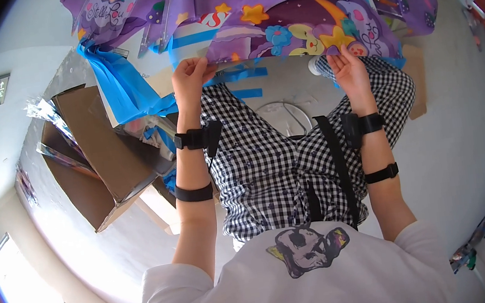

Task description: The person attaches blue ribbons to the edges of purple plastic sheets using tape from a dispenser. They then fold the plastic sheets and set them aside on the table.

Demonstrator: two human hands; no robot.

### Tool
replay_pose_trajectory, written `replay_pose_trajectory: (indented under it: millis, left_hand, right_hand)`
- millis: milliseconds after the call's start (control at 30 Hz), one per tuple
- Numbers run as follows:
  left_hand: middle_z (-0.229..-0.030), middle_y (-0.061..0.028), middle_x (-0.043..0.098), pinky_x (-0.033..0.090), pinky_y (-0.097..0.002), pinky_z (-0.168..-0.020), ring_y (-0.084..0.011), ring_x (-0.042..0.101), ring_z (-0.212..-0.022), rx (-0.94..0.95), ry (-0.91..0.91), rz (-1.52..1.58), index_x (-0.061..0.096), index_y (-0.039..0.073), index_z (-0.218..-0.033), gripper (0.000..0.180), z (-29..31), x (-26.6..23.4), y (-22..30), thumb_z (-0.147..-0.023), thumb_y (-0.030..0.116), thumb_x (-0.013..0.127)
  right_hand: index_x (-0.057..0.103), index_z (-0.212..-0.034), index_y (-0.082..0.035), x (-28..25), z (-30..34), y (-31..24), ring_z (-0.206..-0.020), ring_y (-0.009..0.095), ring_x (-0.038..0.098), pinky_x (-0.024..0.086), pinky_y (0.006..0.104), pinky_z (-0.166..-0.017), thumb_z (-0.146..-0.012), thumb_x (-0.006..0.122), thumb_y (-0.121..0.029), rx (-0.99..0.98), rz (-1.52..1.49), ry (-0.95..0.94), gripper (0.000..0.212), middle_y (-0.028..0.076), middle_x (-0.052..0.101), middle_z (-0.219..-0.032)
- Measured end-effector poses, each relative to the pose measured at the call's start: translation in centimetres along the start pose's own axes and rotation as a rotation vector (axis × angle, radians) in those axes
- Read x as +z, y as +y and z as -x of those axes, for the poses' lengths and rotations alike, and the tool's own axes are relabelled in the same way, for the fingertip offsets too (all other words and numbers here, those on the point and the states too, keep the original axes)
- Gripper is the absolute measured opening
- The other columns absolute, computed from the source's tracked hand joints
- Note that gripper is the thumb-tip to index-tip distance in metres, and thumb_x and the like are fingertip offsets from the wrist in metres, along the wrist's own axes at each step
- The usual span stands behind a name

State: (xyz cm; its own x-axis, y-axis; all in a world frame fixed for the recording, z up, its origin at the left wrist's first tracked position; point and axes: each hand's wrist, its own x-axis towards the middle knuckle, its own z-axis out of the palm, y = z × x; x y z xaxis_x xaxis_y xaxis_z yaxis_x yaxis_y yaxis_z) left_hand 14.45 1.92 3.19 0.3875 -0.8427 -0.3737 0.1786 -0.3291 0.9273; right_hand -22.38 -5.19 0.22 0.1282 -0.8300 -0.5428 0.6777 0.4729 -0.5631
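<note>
A purple plastic sheet (276,32), printed with cartoon figures, stars and flowers, stretches across in front of me. My left hand (189,85) is closed in a pinch at its near left corner. At the near edge further right, my right hand (352,76) has its palm turned up, with the fingertips against the sheet; it appears to grip the edge, though the thumb is partly hidden. More purple printed plastic (116,9) lies bunched beyond my left hand, and another purple piece (414,0) lies to the right of the sheet.
Blue plastic strips (116,85) hang beside my left hand. An open cardboard box (103,150) with shiny film scraps stands at the left. My checkered trouser legs (256,168) are spread below the sheet, with a round metal ring (298,114) between them. Cardboard (418,84) lies by my right knee.
</note>
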Motion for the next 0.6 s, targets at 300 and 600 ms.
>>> replay_pose_trajectory:
  millis: [300, 600]
  left_hand:
    - [-0.101, -0.0132, 0.067, 0.059, -0.0283, -0.078, -0.0228, 0.069, -0.094, -0.134, 0.05, 0.495, 0.058, -0.009, -0.11, 0.032, 3.1, 3.5, 1.0, -0.091, 0.013, 0.068]
    - [-0.091, -0.0093, 0.066, 0.06, -0.0299, -0.072, -0.0218, 0.069, -0.087, -0.149, 0.241, 0.556, 0.063, -0.002, -0.096, 0.02, 3.2, 5.5, -0.4, -0.089, 0.015, 0.07]
  right_hand:
    - [0.06, -0.105, -0.003, -0.7, 0.4, 0.1, -0.097, 0.02, 0.065, 0.054, 0.0346, -0.09, -0.095, 0.061, -0.013, -0.014, -0.071, 0.009, 0.015, 0.008, 0.067, -0.102]
    - [0.057, -0.114, -0.002, -1.6, 0.6, 0.6, -0.106, 0.022, 0.063, 0.053, 0.0372, -0.095, -0.097, 0.058, -0.013, 0.063, -0.089, 0.033, 0.02, 0.011, 0.066, -0.113]
